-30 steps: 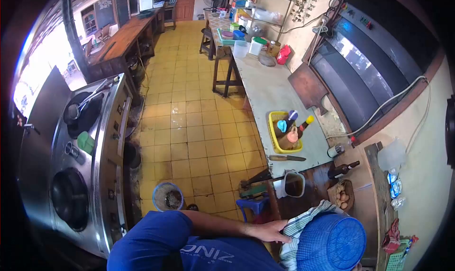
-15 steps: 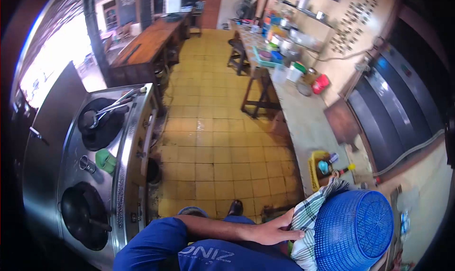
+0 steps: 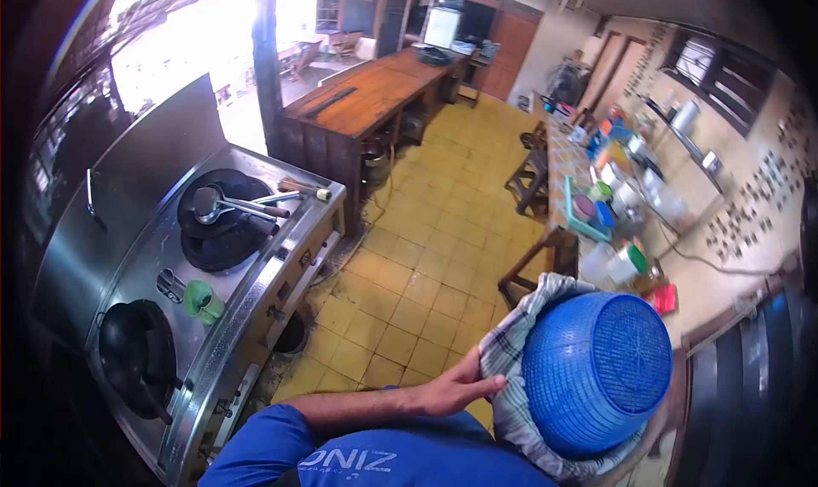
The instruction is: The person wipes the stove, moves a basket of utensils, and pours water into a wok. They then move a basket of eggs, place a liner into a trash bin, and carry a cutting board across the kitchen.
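A blue plastic basket [image 3: 562,376] is tipped on its side in front of me, its round mesh bottom turned up and to the right. Around its rim runs a checked cloth [image 3: 514,406], which covers the basket's mouth. My left hand [image 3: 456,390] grips the cloth at the left side of the rim, thumb on the outside and fingers tucked behind. What the basket holds cannot be seen. My right hand is hidden behind the basket.
To my left stands a steel stove [image 3: 256,287] with a wok [image 3: 136,359], ladles [image 3: 243,206] and a green container [image 3: 203,301]. A wooden counter [image 3: 375,95] lies beyond it. On the right, a cluttered table holds a turquoise tray [image 3: 584,219].
The view has swung to the right and up, so the stove and counter show more fully. The basket and cloth, still in my left hand, appear farther left and higher.
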Demonstrator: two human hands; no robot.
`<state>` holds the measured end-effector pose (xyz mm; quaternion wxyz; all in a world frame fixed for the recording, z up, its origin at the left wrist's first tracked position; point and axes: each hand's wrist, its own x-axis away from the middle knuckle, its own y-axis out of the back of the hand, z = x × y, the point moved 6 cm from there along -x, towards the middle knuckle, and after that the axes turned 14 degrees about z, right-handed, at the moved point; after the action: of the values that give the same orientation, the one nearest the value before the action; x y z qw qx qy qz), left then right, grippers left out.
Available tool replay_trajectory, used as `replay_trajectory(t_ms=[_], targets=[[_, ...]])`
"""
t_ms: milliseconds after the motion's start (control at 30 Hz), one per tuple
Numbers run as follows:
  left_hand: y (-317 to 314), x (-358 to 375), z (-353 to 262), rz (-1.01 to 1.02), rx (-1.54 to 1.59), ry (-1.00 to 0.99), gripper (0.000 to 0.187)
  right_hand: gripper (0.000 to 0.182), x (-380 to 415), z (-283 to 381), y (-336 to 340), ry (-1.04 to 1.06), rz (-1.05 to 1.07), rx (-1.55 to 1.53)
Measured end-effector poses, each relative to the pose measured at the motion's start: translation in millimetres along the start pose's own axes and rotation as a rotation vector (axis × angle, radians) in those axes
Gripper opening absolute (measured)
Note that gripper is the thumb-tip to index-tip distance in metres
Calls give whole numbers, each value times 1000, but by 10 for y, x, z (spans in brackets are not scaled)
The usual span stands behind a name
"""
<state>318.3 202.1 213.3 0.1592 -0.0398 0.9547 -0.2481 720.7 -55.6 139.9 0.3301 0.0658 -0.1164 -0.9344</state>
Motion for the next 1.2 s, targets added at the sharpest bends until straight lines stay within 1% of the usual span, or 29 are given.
replay_trajectory(t_ms=[100, 133, 167, 233, 300, 367, 433, 467, 500, 533, 567, 633, 667, 700, 767, 800, 867, 900, 933, 967, 1033, 1100, 1133, 1167, 1200], targets=[[688, -201, -217, -190, 31, -164, 68, 38, -1077, 247, -595, 47, 127, -16], [906, -224, -302, -252, 12, -154, 69, 38, -1391, 323, -812, 65, 163, -34], [1128, -279, -380, -262, 3, -165, 69, 38, -1705, 394, -1057, 80, 193, -49], [1670, -341, -596, -362, -196, -227, 70, 37, -2328, 490, -1572, 107, 256, -87], [2225, -395, -775, -402, -227, -248, 71, 37, -2850, 576, -2143, 127, 307, -120], [2732, -418, -902, -428, -120, -231, 71, 37, -3208, 647, -2651, 154, 330, -138], [3317, -435, -982, -443, -143, -226, 70, 33, -3404, 756, -3148, 134, 216, 42], [3590, -459, -1076, -462, -139, -214, 69, 33, -3595, 810, -3402, 148, 223, 43], [3810, -472, -1197, -487, -124, -197, 69, 34, -3765, 800, -3649, 106, 275, 29], [4033, -459, -1288, -502, -89, -110, 67, 35, -3907, 760, -3862, 50, 327, 17], [4253, -452, -1399, -513, -85, -111, 67, 35, -4069, 804, -4098, 45, 338, 20], [4668, -494, -1695, -519, -141, -99, 64, 35, -4432, 937, -4579, 93, 322, 208], [4817, -521, -1830, -537, -90, -126, 63, 36, -4616, 909, -4731, 194, 331, 294], [4992, -526, -1936, -543, -78, -103, 63, 36, -4765, 896, -4924, 168, 334, 294], [5442, -558, -2191, -605, -130, -117, 63, 38, -5203, 1007, -5418, 72, 312, 330], [5695, -560, -2268, -630, -131, -150, 61, 38, -5379, 1178, -5726, 74, 313, 318], [6072, -573, -2561, -660, -164, -152, 59, 39, -5611, 1556, -6340, 127, 368, 243], [6282, -583, -2679, -687, -180, -158, 57, 39, -5849, 1559, -6657, 128, 371, 233], [6630, -576, -2754, -738, -211, -261, 55, 37, -6139, 1545, -7018, 204, 361, 227], [6951, -559, -2820, -775, -188, -286, 55, 35, -6406, 1618, -7330, 284, 350, 220], [7336, -607, -3208, -885, -156, -371, 48, 33, -6657, 1883, -8093, 188, 397, 106], [7897, -539, -3431, -1070, -154, -437, 48, 30, -6801, 2328, -8786, 177, 474, 236], [8277, -446, -3518, -1126, -208, -455, 49, 28, -7122, 2181, -9230, 207, 573, 27], [8599, -390, -3623, -1136, -162, -516, 48, 31, -7430, 2006, -9699, 239, 667, -185], [8920, -281, -3700, -1218, -154, -563, 48, 31, -7580, 2083, -10079, 253, 723, -206]])
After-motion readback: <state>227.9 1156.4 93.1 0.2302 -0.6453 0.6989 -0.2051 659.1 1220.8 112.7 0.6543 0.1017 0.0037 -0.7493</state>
